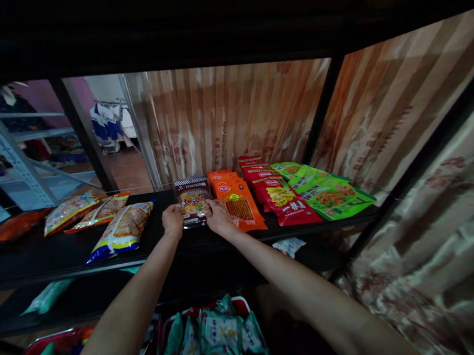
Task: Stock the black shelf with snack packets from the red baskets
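Both my hands grip a brown snack bag (192,199) with a checkered top edge, on a black shelf (160,239). My left hand (172,220) is closed on its left side, and my right hand (218,217) pinches the right side. Just right of it, orange snack bags (239,207) lie overlapping in a row. Red snack bags (281,196) come after those, then green snack bags (327,193) at the right end. Left of my hands lies a yellow and blue puffy snack bag (122,229).
More puffy bags (71,210) lie at the shelf's left. Below stands a red basket (242,307) of teal snack packets (219,333), beside another red basket (41,342). Black shelf posts (323,109) frame the sides, and a patterned curtain (236,112) hangs behind.
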The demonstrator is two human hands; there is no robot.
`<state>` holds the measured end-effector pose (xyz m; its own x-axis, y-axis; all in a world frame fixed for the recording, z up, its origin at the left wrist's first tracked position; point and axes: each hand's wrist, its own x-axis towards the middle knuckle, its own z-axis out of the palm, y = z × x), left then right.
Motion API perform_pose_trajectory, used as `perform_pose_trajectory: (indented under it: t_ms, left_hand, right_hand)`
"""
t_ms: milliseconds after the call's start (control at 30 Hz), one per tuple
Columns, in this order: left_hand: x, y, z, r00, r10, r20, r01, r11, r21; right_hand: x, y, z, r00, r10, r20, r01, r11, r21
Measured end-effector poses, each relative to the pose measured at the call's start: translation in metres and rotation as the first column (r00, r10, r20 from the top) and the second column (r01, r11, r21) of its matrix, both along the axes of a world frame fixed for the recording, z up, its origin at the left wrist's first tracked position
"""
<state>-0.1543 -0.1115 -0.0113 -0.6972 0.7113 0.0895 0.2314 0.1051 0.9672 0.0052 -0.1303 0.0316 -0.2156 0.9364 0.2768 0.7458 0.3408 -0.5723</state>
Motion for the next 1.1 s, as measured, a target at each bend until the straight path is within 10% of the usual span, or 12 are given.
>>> perform_pose_trajectory:
  t_ms: [467,1100]
  left_hand:
    - [-0.005,0.033,-0.007,0.996,0.014,-0.092,-0.020,0.998,-0.061]
    - [-0.003,0.022,0.002,0.963,-0.041,-0.267,-0.006,0.985,-0.174]
  right_hand:
    - [-0.010,0.022,0.001,0.997,-0.033,0.068,0.035,0.999,-0.029]
    - [-0.020,0.025,-0.005,0.953,0.029,0.302,-0.040,0.999,0.032]
